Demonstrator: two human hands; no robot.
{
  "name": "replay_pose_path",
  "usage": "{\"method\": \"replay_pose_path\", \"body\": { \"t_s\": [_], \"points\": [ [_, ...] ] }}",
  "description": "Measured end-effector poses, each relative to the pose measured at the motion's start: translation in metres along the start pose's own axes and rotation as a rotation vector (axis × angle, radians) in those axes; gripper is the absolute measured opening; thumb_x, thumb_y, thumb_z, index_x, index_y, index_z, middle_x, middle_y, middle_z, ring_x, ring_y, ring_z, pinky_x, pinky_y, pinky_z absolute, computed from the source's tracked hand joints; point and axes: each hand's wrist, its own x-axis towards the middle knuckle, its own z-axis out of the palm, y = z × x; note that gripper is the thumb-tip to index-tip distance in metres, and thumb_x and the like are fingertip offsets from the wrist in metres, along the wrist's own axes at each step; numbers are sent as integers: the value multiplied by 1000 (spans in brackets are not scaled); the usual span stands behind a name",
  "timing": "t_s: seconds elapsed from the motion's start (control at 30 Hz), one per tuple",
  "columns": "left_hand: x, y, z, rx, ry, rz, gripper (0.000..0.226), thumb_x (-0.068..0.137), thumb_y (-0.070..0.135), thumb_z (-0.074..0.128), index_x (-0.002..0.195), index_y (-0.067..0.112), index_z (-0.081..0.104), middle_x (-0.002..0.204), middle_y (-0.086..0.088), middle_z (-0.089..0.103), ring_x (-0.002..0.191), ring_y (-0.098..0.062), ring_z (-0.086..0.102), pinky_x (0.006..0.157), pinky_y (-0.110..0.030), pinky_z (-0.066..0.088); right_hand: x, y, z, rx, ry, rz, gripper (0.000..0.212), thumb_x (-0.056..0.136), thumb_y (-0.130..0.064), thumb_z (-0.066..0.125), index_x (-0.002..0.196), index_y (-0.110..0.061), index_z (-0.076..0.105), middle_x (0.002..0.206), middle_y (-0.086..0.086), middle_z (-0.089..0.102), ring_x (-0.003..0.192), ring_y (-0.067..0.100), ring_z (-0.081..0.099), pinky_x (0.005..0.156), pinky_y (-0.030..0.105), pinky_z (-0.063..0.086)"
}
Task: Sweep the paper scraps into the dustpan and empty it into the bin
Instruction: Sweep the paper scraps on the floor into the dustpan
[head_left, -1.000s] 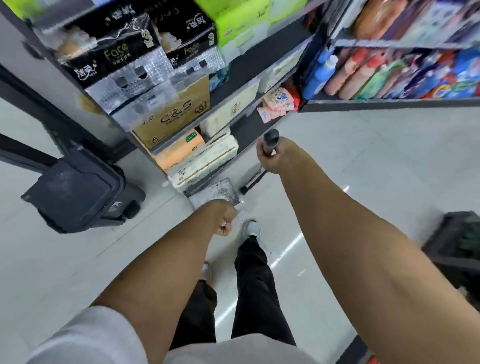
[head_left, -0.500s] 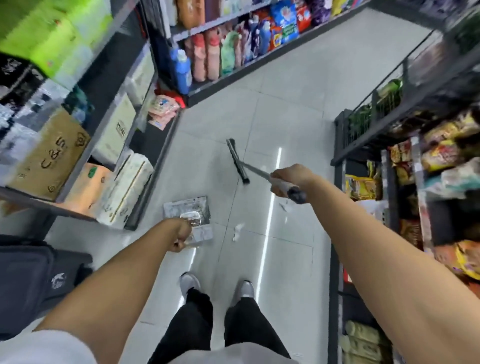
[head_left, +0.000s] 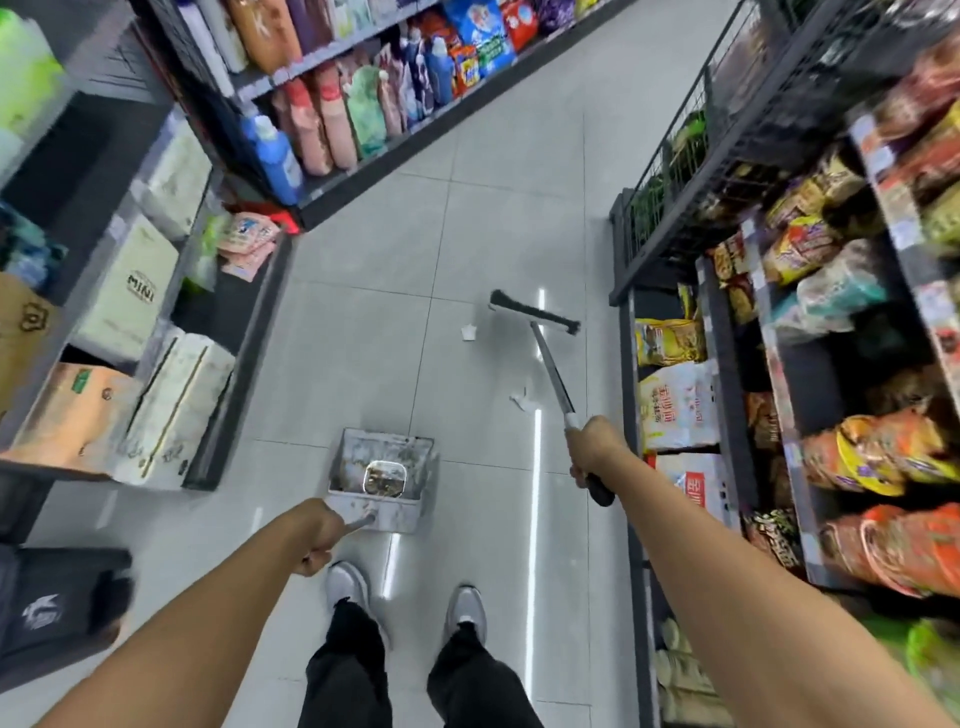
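Two paper scraps lie on the pale tile floor (head_left: 363, 312). One scrap (head_left: 468, 331) sits just beside the broom head, on its left. The other scrap (head_left: 521, 399) lies closer to the person, just left of the broom stick. Both are well apart from the dustpan.

The broom (head_left: 535, 314) has a dark head on or just above the floor, out in front. Its stick slants back to the right hand (head_left: 592, 451), which is closed tight around the stick near its black end.

The dustpan (head_left: 382, 475) is a dirty gray box, open at the top, with some brown bits inside. It is just in front of the gray shoes (head_left: 405, 597). The left hand (head_left: 319, 535) is a fist around the dustpan's thin handle.

The bin (head_left: 57, 603) is dark and stands at the left edge, by the left arm. Only part of it shows.

Shelves close in the aisle. On the left are tissue packs (head_left: 130, 291). At the top are bottles (head_left: 332, 119) of soap. On the right are snack bags (head_left: 872, 452). That right shelf stands very near the broom stick.

The sides are blurry, so most words on the packs are hard to read. I cannot tell if the dustpan rests on the floor or hangs just above it.
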Motion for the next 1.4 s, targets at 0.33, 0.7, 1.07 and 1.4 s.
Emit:
{"method": "replay_pose_path", "body": {
  "t_s": [0.33,0.7,1.07,1.4],
  "points": [
    [7,-27,36,3,20,-96,18,92,3,34,77,4,44,71,-16,54,42,-14,34,39,-11,23,64,-17,36,244,-269,31,26,95,-39,49,112,-20,41,64,6,36,47,19,34,42,21,30],
    [8,-55,32,332,-118,-148,21,98,6,31,105,1,50,72,-9,48,42,-13,21,34,-18,21,-25,53,13,254,-287,169,22,94,-14,44,107,1,52,73,14,51,39,12,37,37,20,31],
    [56,-88,54,343,73,-64,56,96,39,48,143,11,41,126,-6,56,78,-14,56,56,-15,43,32,-23,66,301,-136,-53,12,96,-15,50,99,-4,52,65,8,43,30,16,37,40,18,35],
    [54,-67,66,313,139,-45,47,96,20,48,141,5,44,135,-9,57,117,-16,62,87,-22,52,-10,88,59,139,-219,165,28,96,-31,48,90,-3,50,59,9,39,38,15,31,44,23,26]
  ]
}}
